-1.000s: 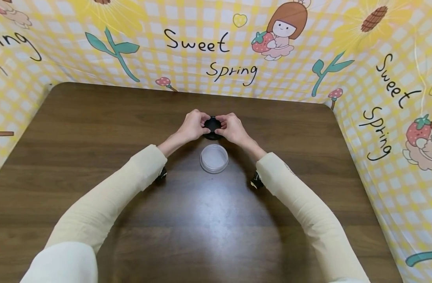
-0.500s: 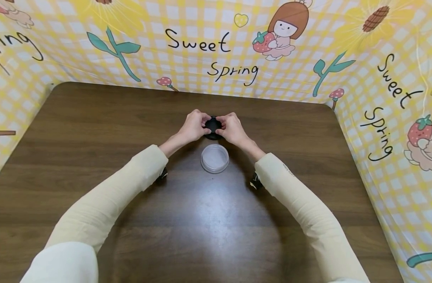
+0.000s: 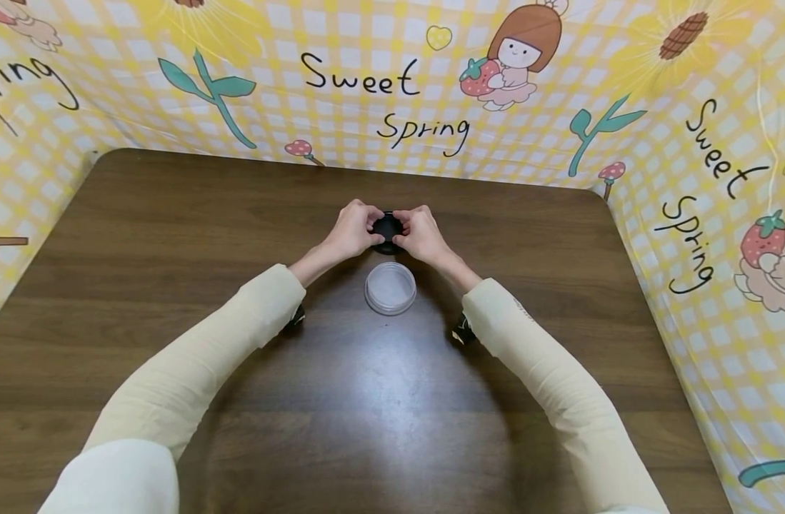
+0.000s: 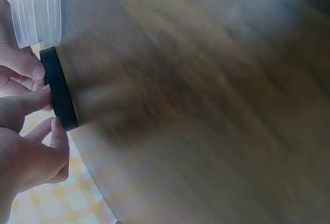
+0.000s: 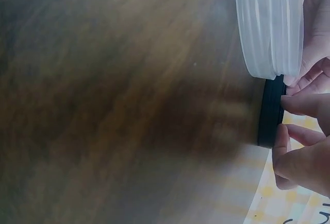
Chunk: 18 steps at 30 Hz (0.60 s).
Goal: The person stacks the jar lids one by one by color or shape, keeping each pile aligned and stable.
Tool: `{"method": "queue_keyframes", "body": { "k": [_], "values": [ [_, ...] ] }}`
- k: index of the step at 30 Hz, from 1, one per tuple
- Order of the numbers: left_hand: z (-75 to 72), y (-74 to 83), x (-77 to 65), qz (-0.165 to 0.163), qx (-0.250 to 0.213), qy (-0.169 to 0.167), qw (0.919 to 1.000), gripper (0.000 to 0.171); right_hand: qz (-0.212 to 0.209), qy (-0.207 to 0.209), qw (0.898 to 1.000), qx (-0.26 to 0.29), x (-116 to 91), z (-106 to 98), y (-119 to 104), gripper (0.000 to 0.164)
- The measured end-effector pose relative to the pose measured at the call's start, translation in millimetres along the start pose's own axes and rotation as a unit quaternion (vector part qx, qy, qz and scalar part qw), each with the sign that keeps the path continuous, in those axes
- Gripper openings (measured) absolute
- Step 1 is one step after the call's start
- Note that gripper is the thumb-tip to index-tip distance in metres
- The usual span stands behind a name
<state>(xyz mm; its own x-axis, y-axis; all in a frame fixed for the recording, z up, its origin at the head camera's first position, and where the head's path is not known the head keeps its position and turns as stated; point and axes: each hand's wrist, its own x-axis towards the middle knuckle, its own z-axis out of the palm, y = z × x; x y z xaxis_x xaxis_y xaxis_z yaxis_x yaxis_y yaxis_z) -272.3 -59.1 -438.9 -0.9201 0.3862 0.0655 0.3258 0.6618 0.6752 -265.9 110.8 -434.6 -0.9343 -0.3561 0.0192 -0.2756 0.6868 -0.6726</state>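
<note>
Beyond the middle of the table, a round black lid (image 3: 387, 228) lies flat between both hands. My left hand (image 3: 351, 228) grips its left edge, thumb toward me and fingers at the far side. On the opposite edge, my right hand (image 3: 426, 234) pinches it the same way, mirrored. Both wrist views show the lid's side wall (image 4: 61, 90) low over the wood, with fingertips on its rim and upper face. Just nearer to me stands a clear, shallow plastic jar (image 3: 390, 311), uncovered, its ringed wall (image 5: 268, 28) showing in the right wrist view. Neither hand touches the jar.
The brown wooden table (image 3: 392, 442) has a rounded far corner at the left. A yellow checked cloth (image 3: 341, 128) with printed flowers and lettering rises behind it and along both sides.
</note>
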Motion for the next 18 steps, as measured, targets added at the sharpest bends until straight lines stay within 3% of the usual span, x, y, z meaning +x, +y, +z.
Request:
{"method": "queue_keyframes", "body": {
  "k": [10, 18],
  "values": [
    [-1.8, -0.9, -3.1, -0.007, -0.021, -0.011, 0.9997, 0.043, 0.044, 0.014, 0.998, 0.051, -4.0, 0.4, 1.1, 0.051],
    [0.2, -3.1, -4.7, -0.030, -0.083, 0.014, 0.9960, 0.030, 0.054, 0.031, 0.995, 0.080, -4.7, -1.3, -1.2, 0.046]
  ]
}}
